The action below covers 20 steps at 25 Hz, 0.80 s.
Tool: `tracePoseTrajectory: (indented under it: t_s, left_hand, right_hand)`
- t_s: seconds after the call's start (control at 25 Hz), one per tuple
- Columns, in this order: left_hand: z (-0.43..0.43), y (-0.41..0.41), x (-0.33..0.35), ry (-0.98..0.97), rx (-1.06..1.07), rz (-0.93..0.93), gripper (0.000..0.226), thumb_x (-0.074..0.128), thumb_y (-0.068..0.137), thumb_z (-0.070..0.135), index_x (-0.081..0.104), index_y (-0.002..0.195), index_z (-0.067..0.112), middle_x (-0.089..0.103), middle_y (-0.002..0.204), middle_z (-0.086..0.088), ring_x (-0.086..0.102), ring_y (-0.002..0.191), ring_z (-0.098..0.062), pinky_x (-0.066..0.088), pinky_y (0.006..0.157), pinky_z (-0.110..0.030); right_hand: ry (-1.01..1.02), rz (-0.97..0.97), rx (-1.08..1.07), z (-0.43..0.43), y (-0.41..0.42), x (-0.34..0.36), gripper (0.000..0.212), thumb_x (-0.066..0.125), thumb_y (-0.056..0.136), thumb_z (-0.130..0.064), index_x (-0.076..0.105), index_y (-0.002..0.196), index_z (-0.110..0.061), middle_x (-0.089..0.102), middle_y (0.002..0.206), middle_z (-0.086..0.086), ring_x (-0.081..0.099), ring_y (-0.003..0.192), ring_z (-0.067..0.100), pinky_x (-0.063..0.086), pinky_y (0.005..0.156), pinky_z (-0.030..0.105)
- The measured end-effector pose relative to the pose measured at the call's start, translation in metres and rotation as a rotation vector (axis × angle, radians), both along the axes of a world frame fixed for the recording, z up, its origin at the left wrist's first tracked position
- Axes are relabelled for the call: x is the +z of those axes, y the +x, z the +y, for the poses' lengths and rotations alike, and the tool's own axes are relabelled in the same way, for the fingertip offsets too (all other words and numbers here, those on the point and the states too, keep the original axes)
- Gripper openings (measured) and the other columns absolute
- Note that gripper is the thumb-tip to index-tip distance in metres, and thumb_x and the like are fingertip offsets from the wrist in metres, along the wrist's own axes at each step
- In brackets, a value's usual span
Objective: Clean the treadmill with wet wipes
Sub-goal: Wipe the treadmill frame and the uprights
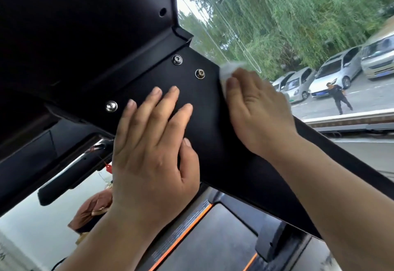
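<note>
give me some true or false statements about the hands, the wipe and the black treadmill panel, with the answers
1. The left hand lies flat on the black panel with its fingers spread. True.
2. The wet wipe is under the left hand. False: it is under the fingers of the right hand, at the panel's edge.
3. Three bolts show on the panel. True.
4. The wipe is bright orange. False: it is white.
5. The left hand covers one of the bolts. False: all three lie uncovered beyond its fingertips.
</note>
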State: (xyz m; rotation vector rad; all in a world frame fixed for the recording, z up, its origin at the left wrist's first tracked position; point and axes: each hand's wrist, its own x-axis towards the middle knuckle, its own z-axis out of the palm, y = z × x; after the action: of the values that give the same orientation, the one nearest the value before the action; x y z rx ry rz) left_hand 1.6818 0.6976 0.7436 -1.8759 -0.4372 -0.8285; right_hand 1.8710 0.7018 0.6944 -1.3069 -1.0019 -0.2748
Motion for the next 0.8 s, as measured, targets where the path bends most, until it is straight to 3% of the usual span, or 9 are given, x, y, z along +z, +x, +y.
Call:
tracePoseTrajectory:
  t_s: [0.08, 0.2, 0.24, 0.32, 0.36, 0.44, 0.56, 0.68, 0.8]
  left_hand:
    - [0.002, 0.003, -0.002, 0.031, 0.009, -0.012, 0.048, 0.055, 0.09, 0.017, 0.065, 0.137, 0.01, 0.052, 0.154, -0.009, 0.042, 0.148, -0.032, 0.026, 0.123, -0.056]
    - [-0.001, 0.014, -0.013, 0.029, 0.004, -0.074, 0.048, 0.055, 0.089, 0.017, 0.066, 0.136, 0.013, 0.052, 0.154, -0.009, 0.041, 0.148, -0.034, 0.024, 0.123, -0.057]
    - [-0.002, 0.017, -0.014, 0.023, -0.003, -0.089, 0.049, 0.055, 0.088, 0.016, 0.066, 0.136, 0.013, 0.052, 0.154, -0.008, 0.041, 0.148, -0.034, 0.023, 0.123, -0.057]
    - [-0.002, 0.022, -0.02, -0.005, -0.024, -0.109, 0.05, 0.054, 0.087, 0.013, 0.066, 0.135, 0.011, 0.052, 0.154, -0.008, 0.039, 0.15, -0.033, 0.019, 0.125, -0.057]
    - [-0.002, 0.023, -0.026, -0.027, -0.035, -0.113, 0.05, 0.053, 0.087, 0.011, 0.066, 0.135, 0.009, 0.052, 0.154, -0.008, 0.038, 0.151, -0.031, 0.016, 0.126, -0.058]
    - [-0.003, 0.029, -0.046, -0.076, -0.069, -0.102, 0.049, 0.051, 0.087, 0.007, 0.066, 0.134, 0.005, 0.052, 0.153, -0.01, 0.037, 0.151, -0.029, 0.008, 0.127, -0.058]
    - [-0.004, 0.047, -0.083, -0.104, -0.079, -0.031, 0.045, 0.047, 0.09, 0.005, 0.069, 0.13, 0.003, 0.053, 0.152, -0.012, 0.041, 0.149, -0.03, 0.011, 0.126, -0.058]
    - [0.002, 0.064, -0.108, -0.117, -0.055, 0.018, 0.044, 0.047, 0.091, 0.004, 0.069, 0.129, 0.002, 0.053, 0.152, -0.014, 0.043, 0.147, -0.032, 0.021, 0.124, -0.058]
    - [-0.003, 0.078, -0.134, -0.201, -0.028, 0.079, 0.05, 0.042, 0.089, 0.008, 0.066, 0.132, -0.001, 0.051, 0.154, -0.017, 0.04, 0.149, -0.034, 0.019, 0.125, -0.058]
  right_hand:
    - [-0.147, 0.161, 0.065, -0.004, 0.015, -0.011, 0.042, 0.016, 0.108, -0.047, 0.054, 0.106, -0.029, 0.064, 0.113, 0.004, 0.058, 0.106, 0.033, 0.032, 0.079, 0.039]
    - [-0.182, 0.235, 0.149, -0.013, 0.013, 0.003, 0.044, 0.013, 0.108, -0.047, 0.052, 0.098, -0.029, 0.065, 0.12, 0.008, 0.057, 0.108, 0.033, 0.035, 0.087, 0.042]
    - [-0.094, 0.181, 0.169, -0.014, 0.005, 0.013, 0.042, 0.015, 0.108, -0.046, 0.053, 0.104, -0.03, 0.062, 0.126, 0.006, 0.056, 0.115, 0.033, 0.038, 0.094, 0.045]
    - [0.026, 0.012, 0.15, -0.007, -0.013, 0.024, 0.039, 0.02, 0.109, -0.046, 0.047, 0.135, -0.034, 0.05, 0.142, 0.0, 0.047, 0.129, 0.03, 0.032, 0.108, 0.051]
    - [0.052, -0.045, 0.118, -0.002, -0.019, 0.022, 0.043, 0.022, 0.108, -0.046, 0.038, 0.147, -0.034, 0.044, 0.146, -0.003, 0.043, 0.132, 0.028, 0.029, 0.111, 0.051]
    - [0.101, -0.057, 0.017, 0.005, -0.016, 0.001, 0.045, 0.025, 0.107, -0.046, 0.038, 0.148, -0.031, 0.045, 0.141, -0.002, 0.044, 0.126, 0.029, 0.03, 0.105, 0.049]
    - [0.083, 0.074, -0.066, 0.014, 0.012, -0.059, 0.043, 0.021, 0.103, -0.046, 0.051, 0.125, -0.022, 0.055, 0.123, 0.006, 0.05, 0.11, 0.034, 0.037, 0.093, 0.049]
    - [-0.035, 0.262, -0.061, 0.017, 0.044, -0.126, 0.043, 0.013, 0.097, -0.045, 0.048, 0.101, -0.021, 0.054, 0.112, 0.007, 0.049, 0.104, 0.032, 0.036, 0.09, 0.045]
    - [-0.327, 0.474, -0.04, 0.007, 0.07, -0.187, 0.052, 0.006, 0.088, -0.036, 0.047, 0.11, -0.011, 0.049, 0.123, 0.017, 0.046, 0.114, 0.04, 0.031, 0.095, 0.048]
